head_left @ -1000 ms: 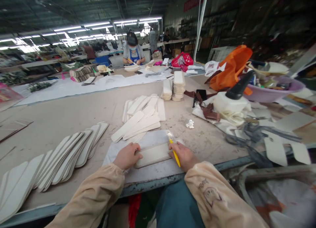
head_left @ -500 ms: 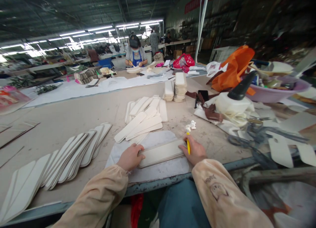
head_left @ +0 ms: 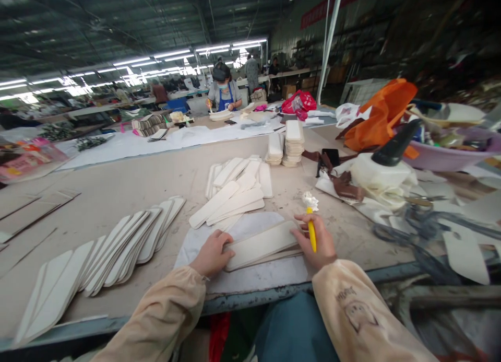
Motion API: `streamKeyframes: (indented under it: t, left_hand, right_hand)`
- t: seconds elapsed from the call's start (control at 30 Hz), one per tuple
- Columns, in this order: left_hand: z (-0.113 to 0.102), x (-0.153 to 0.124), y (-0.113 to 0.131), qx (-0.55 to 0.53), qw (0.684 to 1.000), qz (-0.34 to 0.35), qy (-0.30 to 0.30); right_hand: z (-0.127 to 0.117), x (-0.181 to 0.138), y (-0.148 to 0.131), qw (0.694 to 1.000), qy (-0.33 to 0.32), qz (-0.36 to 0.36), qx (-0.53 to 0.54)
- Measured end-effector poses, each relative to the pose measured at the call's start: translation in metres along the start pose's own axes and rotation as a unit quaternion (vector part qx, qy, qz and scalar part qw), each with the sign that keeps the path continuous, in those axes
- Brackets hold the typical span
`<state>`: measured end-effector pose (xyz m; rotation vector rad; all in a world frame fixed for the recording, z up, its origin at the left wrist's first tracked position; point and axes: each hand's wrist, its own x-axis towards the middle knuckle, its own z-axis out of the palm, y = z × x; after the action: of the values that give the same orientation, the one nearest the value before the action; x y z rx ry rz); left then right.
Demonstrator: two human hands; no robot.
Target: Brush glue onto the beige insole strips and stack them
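A long white strip with rounded ends point(head_left: 262, 243) lies over another strip on a pale sheet point(head_left: 270, 270) in front of me. My left hand point(head_left: 213, 252) grips its left end between thumb and fingers. At the opposite end, my right hand point(head_left: 317, 239) pinches the strip's edge with thumb and fingertips while also holding a yellow-handled brush point(head_left: 311, 230). The brush stands nearly upright, its white, clumped head point(head_left: 310, 201) pointing away from me. Beyond the sheet is a loose pile of similar white strips point(head_left: 235, 192).
Fanned white strips point(head_left: 117, 247) spread along the left. Two neat stacks point(head_left: 293, 142) stand farther back. To the right are a white jug with a black spout point(head_left: 385, 171), grey cloth strips point(head_left: 417, 231), and a lilac basin point(head_left: 442, 155). A co-worker point(head_left: 225, 95) sits across the tables.
The top strip has lifted and shifted at its right end, showing more of the one under it. My right hand has tilted with the brush. The whole view has shifted slightly.
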<state>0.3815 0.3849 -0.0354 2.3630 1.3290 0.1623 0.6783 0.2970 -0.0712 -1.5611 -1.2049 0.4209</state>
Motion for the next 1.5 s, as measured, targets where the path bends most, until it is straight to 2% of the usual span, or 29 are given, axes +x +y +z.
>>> streamKeyframes:
  t: [0.13,0.27,0.37,0.47,0.53,0.63,0.77,0.83,0.9,1.07,1.1,1.17,1.3,1.5]
  left_hand:
    - [-0.007,-0.004,0.000,-0.026,0.999,0.019,0.020]
    - [-0.017,0.002,0.016,-0.086,0.995,0.044,0.025]
    - [-0.021,0.015,0.035,-0.132,0.988,0.081,-0.001]
    - [-0.018,0.028,0.051,-0.170,0.978,0.111,-0.054]
    - [-0.015,0.033,0.057,-0.173,0.976,0.107,-0.076]
    - [-0.014,0.034,0.064,-0.182,0.978,0.079,-0.065]
    - [-0.018,0.023,0.075,-0.262,0.962,0.037,-0.067]
    - [-0.018,0.014,0.081,-0.327,0.941,0.003,-0.084]
    - [-0.013,0.002,0.084,-0.418,0.901,-0.030,-0.110]
    - [0.011,-0.037,0.082,-0.638,0.729,-0.100,-0.227]
    - [0.015,-0.046,0.081,-0.662,0.700,-0.104,-0.248]
    - [0.020,-0.062,0.080,-0.691,0.663,-0.099,-0.272]
    - [0.027,-0.083,0.079,-0.717,0.640,-0.099,-0.257]
    - [0.037,-0.093,0.079,-0.733,0.625,-0.122,-0.239]
  right_hand:
    - [0.006,0.004,-0.012,0.995,0.052,0.024,0.087]
    - [0.008,0.007,-0.024,0.983,0.068,0.040,0.168]
    - [0.005,0.008,-0.032,0.975,0.077,0.039,0.206]
    - [-0.001,0.009,-0.038,0.973,0.068,0.041,0.218]
    - [-0.005,0.010,-0.042,0.971,0.063,0.044,0.227]
    - [-0.011,0.014,-0.047,0.963,0.068,0.043,0.259]
    - [-0.017,0.019,-0.052,0.957,0.087,0.046,0.273]
    - [-0.018,0.020,-0.053,0.957,0.096,0.050,0.268]
    - [-0.018,0.021,-0.053,0.954,0.099,0.051,0.277]
    - [-0.020,0.021,-0.054,0.954,0.116,0.048,0.274]
    - [-0.021,0.021,-0.055,0.956,0.123,0.048,0.264]
    - [-0.022,0.022,-0.054,0.962,0.127,0.050,0.238]
    - [-0.021,0.022,-0.050,0.969,0.112,0.063,0.212]
    - [-0.019,0.019,-0.052,0.974,0.102,0.053,0.195]
